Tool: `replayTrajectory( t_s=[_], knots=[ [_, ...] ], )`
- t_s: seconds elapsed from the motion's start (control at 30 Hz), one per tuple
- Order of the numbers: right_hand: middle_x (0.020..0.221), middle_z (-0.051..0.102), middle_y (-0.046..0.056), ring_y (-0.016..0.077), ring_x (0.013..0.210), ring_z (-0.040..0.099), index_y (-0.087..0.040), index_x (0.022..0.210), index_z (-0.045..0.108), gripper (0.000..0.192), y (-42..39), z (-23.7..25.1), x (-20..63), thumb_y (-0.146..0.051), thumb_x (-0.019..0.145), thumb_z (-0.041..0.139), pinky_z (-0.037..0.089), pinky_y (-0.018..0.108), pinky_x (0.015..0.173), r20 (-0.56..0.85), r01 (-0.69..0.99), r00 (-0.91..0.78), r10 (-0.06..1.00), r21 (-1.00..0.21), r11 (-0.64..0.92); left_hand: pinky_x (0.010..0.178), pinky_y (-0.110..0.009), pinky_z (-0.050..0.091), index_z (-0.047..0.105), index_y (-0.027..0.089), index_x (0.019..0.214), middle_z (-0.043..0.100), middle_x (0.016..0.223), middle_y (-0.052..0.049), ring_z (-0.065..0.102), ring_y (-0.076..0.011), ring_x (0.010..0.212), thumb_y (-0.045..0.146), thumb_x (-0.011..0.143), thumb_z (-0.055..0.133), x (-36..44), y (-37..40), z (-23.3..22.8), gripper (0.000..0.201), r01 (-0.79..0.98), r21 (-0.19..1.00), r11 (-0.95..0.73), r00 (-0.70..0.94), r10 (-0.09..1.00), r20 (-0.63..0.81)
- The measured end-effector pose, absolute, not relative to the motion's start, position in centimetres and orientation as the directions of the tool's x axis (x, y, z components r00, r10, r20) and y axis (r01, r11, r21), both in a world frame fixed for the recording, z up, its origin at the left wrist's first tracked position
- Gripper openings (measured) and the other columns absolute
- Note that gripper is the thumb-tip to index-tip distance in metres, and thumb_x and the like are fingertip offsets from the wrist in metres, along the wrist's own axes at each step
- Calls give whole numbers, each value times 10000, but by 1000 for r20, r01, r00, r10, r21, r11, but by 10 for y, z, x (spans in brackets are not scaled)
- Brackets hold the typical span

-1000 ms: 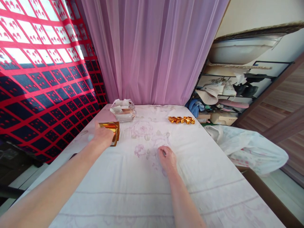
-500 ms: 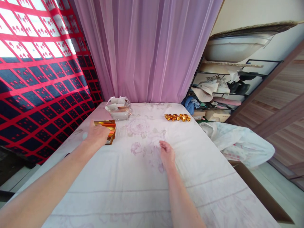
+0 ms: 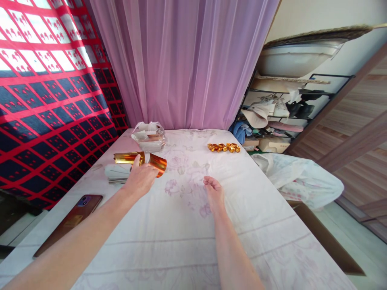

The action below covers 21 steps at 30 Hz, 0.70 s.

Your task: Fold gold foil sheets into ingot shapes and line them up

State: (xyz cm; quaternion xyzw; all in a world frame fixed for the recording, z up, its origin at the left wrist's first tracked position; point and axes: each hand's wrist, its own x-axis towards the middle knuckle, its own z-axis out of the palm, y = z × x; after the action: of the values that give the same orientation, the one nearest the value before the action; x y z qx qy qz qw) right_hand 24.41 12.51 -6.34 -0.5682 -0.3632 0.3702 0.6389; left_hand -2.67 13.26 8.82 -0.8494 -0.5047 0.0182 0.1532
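Observation:
My left hand (image 3: 142, 177) is closed on a gold foil sheet (image 3: 159, 164), its shiny orange-gold end slanting out to the right of the fingers. More gold foil (image 3: 125, 158) lies just left of the fingers, behind a stack of white sheets (image 3: 116, 173). Over the middle of the cloth, my right hand (image 3: 214, 191) has loosely curled fingers, slightly apart, with nothing visible in them. A row of folded gold foil pieces (image 3: 223, 148) sits beyond it, towards the far right edge.
A clear plastic bag of papers (image 3: 149, 137) stands at the table's far left. A phone (image 3: 69, 221) lies by the left edge of the flowered tablecloth (image 3: 169, 229). To the right are a white plastic bag (image 3: 308, 179), an open cardboard box (image 3: 329, 241) and a loaded rack.
My left hand has moved right and nearer, drawing a gold foil sheet away from the rest. The white stack and phone now show. My right hand stays nearly still.

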Motion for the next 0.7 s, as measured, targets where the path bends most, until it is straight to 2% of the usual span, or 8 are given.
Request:
replayTrajectory(
  t_s=[0.07,0.2,0.33,0.43,0.57,0.7],
  knots=[
    [916,739,75,222,873,687,-201,891,697,339,125,-61,245,-323,607,558,539,364,793,21,-106,466,884,-991,79,1108,-597,234,680,200,793,709,757,-57,653,-252,809,75,846,466,-14,126,78,254,831,-220,-510,546,822,159],
    [933,740,55,210,869,676,-215,865,698,305,123,-56,247,-323,597,598,533,352,788,-15,-199,465,885,-976,88,1130,-553,254,666,210,782,700,724,-24,658,-218,766,62,827,511,10,111,54,219,796,-190,-575,601,789,129],
    [911,739,35,190,843,670,-225,846,702,289,120,-52,251,-299,572,644,532,334,775,-50,-287,460,887,-953,95,1127,-546,272,667,228,935,715,750,-11,674,-215,769,96,881,496,35,88,36,223,783,-106,-613,622,773,129],
    [896,738,24,185,834,673,-233,834,705,278,120,-52,252,-277,561,672,537,320,755,-68,-340,454,888,-935,102,1102,-531,315,650,231,1094,745,856,-30,695,-235,845,266,914,577,46,73,29,197,783,21,-621,611,776,154],
    [861,736,6,175,816,678,-242,811,704,237,120,-52,253,-246,575,694,539,296,732,-83,-387,444,892,-916,108,1057,-476,379,644,238,1140,761,991,-39,693,-229,950,448,968,502,38,67,27,306,789,177,-589,534,799,278],
    [843,735,-11,150,798,680,-244,785,698,192,119,-52,254,-208,597,716,538,270,726,-94,-436,427,899,-893,113,901,-403,476,682,230,993,764,951,-32,692,-222,894,430,1006,413,7,73,24,335,807,232,-543,412,799,438]
  ],
)
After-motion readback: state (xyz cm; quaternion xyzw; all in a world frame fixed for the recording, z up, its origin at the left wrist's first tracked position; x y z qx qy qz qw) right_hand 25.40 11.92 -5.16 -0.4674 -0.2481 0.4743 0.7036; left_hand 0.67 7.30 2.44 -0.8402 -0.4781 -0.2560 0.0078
